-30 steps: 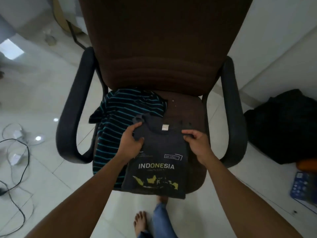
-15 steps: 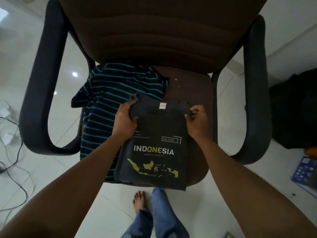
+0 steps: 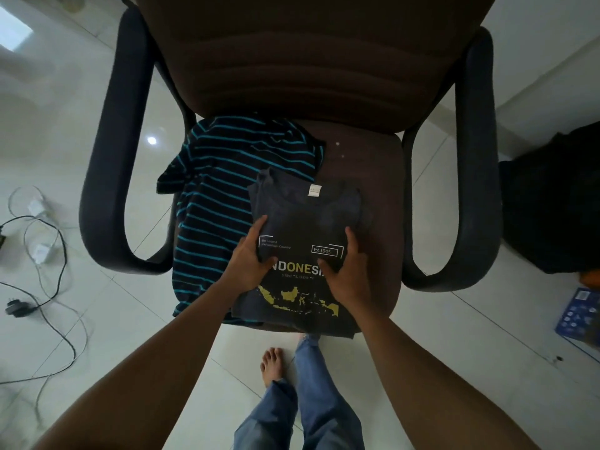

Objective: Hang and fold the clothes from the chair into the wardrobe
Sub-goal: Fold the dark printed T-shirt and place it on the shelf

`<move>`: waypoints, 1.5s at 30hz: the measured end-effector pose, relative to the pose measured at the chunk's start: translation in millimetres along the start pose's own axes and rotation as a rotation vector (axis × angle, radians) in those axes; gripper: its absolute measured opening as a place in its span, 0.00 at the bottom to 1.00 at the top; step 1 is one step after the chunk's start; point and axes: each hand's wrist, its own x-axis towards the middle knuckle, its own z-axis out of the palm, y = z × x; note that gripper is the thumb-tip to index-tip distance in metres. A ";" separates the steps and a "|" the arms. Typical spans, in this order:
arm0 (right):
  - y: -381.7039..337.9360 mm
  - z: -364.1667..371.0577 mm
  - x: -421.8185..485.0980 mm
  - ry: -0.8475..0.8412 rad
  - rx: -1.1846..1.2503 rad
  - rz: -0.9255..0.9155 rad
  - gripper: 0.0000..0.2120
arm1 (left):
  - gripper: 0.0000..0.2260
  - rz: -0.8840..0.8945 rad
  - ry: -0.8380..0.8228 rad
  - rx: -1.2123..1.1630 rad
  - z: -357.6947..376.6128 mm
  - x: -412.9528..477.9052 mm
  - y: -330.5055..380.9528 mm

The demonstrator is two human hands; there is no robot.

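**1. Grip.** The left hand (image 3: pixel 250 258) grips the left edge of the dark T-shirt (image 3: pixel 308 216), and the right hand (image 3: pixel 347 274) grips its right edge. On each hand the thumb is laid on the printed face and the fingers are curled along the side fold. Whether the fingertips reach beneath the cloth cannot be told.

**2. Position of the work.** The dark T-shirt lies on the front half of the chair (image 3: pixel 367 157) seat. It is narrowed to 1 panel, with the collar toward the backrest and the hem slightly over the seat's front edge. Its left part overlaps the striped shirt (image 3: pixel 220 196), which lies unfolded on the left side of the seat.

**3. Step in hand (judged).** A cross fold appears to be due.
- Both hands should be moved together, so that the 2 side folds are kept parallel.
- The panel should be lifted clear of the striped shirt first, so that the lower garment is not dragged.
- The cloth is limp, so the turned-in sides are likely to slip out if 1 edge is released early.

**4. Containers.** No wardrobe is in view. The chair seat is the only holder shown, and 2 garments are held on it. On the floor right of the chair, a dark bundle (image 3: pixel 552 203) and a blue box (image 3: pixel 581 316) are seen; their contents cannot be told. Cables (image 3: pixel 48 254) lie on the floor left of the chair.
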 end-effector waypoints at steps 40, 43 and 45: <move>-99.5 -113.6 -52.9 0.002 0.359 -0.124 0.23 | 0.24 0.124 0.018 -0.150 -84.9 -50.5 138.0; -122.0 -128.4 -81.3 0.050 0.402 -0.160 0.24 | 0.25 0.193 0.006 -0.143 -108.2 -67.1 159.8; -135.1 -135.0 -104.2 0.112 0.389 -0.205 0.23 | 0.25 0.243 -0.011 -0.139 -123.8 -80.2 172.3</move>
